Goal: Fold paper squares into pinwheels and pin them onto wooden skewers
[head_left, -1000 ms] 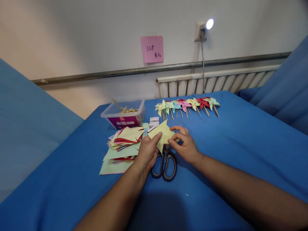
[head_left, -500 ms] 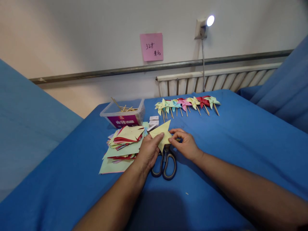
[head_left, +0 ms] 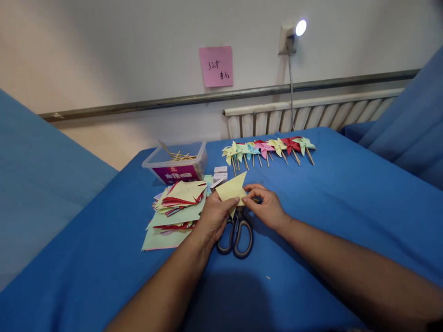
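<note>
1. Left hand (head_left: pixel 214 216) and right hand (head_left: pixel 265 207): both pinched closed on 1 yellow folded paper (head_left: pixel 232 188), raised above the scissors (head_left: pixel 237 233).
2. Paper stack (head_left: pixel 173 210) lies just left of the left hand; finished pinwheels (head_left: pixel 268 148) farther back.

A pale yellow folded paper piece (head_left: pixel 234 189), pointed tip up, is held just above black-handled scissors (head_left: pixel 236 233).

Pale yellow paper (head_left: pixel 232 189). Black-handled scissors (head_left: pixel 236 232) on plain blue cloth (head_left: pixel 328 203). Stack of sheets (head_left: pixel 175 207) in yellow, red, pale green and pink. Row of pinwheels (head_left: pixel 268 148) in yellow, light blue, pink and red. Clear box (head_left: pixel 176 162) with purple label. Pink note (head_left: pixel 216 66) with dark handwriting.
</note>
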Motion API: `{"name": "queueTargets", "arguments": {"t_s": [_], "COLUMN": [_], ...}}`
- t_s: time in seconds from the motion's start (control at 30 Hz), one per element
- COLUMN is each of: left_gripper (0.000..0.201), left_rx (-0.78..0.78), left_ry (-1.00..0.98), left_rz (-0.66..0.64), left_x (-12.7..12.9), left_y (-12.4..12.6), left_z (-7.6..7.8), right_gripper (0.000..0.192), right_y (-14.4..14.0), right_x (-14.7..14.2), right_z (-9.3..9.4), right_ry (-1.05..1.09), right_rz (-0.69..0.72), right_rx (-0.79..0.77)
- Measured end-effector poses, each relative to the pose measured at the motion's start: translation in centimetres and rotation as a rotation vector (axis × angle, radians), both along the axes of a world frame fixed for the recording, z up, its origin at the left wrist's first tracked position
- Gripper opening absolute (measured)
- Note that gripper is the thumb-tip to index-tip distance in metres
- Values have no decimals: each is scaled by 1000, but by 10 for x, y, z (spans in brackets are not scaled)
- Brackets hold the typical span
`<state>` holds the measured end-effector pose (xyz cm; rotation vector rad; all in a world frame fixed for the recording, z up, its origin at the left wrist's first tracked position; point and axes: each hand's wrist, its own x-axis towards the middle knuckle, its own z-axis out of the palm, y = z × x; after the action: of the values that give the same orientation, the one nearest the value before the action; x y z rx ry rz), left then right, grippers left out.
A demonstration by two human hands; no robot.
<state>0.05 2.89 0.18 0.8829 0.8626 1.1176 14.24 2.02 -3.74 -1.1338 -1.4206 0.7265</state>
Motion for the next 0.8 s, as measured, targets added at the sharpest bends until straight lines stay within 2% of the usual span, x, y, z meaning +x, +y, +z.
{"name": "queueTargets", "arguments": {"t_s": [0.37, 0.5, 0.6, 0.7, 0.8], "left_gripper": [45, 47, 48, 47, 44], "left_rx": [10, 8, 1, 26, 118], "left_ry": [9, 65, 145, 294, 434], "left_rz": [7, 20, 51, 60, 20], "left_x": [0, 0, -3, -7, -12], "left_y": [0, 1, 2, 5, 6], "left_z": [-1, -1, 0, 1, 2], "right_gripper": [14, 14, 9, 31, 45], "right_y": [0, 0, 0, 0, -1], "right_x": [0, -1, 1, 9, 20], "right_z": [-1, -3, -1, 4, 12], "right_ry": [-4, -11, 26, 28, -100], "right_rz": [9, 29, -7, -114, -163], "right_rx": [-10, -2, 23, 102, 205]}}
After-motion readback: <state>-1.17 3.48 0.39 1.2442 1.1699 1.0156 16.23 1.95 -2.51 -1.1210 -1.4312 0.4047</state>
